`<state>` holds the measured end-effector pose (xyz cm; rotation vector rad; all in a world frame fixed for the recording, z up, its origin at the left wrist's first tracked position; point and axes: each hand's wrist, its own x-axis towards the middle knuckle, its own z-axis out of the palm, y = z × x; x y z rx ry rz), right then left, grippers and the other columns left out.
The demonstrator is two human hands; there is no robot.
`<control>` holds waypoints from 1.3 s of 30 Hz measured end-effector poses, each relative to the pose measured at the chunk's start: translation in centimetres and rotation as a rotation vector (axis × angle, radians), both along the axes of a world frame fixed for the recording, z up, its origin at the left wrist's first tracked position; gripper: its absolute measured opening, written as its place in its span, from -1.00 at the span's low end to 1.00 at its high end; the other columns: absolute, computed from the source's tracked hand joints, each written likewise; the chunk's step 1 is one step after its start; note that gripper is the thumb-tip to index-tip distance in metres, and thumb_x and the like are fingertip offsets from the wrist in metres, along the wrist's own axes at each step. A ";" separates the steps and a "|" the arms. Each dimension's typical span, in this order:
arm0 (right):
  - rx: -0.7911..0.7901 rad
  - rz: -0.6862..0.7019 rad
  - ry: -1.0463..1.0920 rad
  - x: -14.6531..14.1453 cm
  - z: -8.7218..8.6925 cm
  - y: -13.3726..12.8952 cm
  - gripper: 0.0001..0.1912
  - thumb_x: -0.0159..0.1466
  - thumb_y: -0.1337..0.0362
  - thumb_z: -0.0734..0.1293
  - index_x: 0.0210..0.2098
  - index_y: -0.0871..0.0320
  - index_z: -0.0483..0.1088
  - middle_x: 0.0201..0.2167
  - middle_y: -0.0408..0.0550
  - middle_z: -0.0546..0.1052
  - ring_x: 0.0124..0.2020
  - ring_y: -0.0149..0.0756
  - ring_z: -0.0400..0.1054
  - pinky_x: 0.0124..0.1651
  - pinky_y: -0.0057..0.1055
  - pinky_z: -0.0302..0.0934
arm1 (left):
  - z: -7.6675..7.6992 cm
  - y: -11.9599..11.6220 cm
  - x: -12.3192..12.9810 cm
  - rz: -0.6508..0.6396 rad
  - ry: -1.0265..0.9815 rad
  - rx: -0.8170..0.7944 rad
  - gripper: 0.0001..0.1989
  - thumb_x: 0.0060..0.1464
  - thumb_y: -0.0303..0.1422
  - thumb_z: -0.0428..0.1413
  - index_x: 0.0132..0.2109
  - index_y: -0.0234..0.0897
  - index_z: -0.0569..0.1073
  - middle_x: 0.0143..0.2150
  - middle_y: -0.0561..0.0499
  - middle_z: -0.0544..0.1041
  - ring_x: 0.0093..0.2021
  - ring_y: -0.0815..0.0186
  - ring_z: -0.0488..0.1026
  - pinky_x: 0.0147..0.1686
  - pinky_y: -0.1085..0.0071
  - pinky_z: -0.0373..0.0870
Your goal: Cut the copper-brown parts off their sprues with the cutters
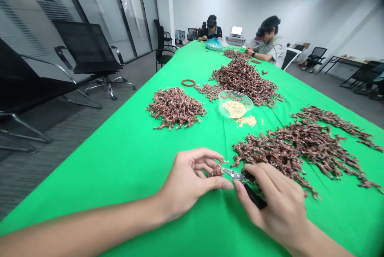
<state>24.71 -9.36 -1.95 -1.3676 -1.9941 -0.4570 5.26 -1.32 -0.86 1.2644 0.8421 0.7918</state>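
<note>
My left hand (192, 179) has its fingers curled round a small brown figure (216, 171) near the front middle of the green table. My right hand (277, 201) grips pliers (253, 196) with black handles, and their metal tips point left and meet the figure. Just beyond my right hand lies a long heap of brown figures (285, 145). A smaller pile of similar figures (177, 107) sits further off to the left. A clear bowl (222, 109) holds small pale beads (234, 109), with more beads (247, 121) spilled beside it.
A large brown heap (246, 79) rises behind the bowl on the green cloth (126, 157). A brown ring (188, 83) lies to its left. Two people (273, 51) (211, 29) sit at the far end, near a blue bag (214, 44). Black chairs (90, 49) stand at left.
</note>
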 end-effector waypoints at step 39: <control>-0.079 0.043 0.150 0.5 0.1 0.7 -0.84 0.32 0.29 0.34 -0.12 0.18 0.37 -0.39 -0.07 0.51 -0.44 -0.37 0.39 -0.39 -0.46 0.27 | 0.3 0.7 -0.2 -0.231 -0.219 -0.284 -0.59 0.04 -0.36 0.35 0.03 -0.42 0.55 -0.08 -0.24 0.66 -0.16 0.20 0.62 -0.24 0.40 0.53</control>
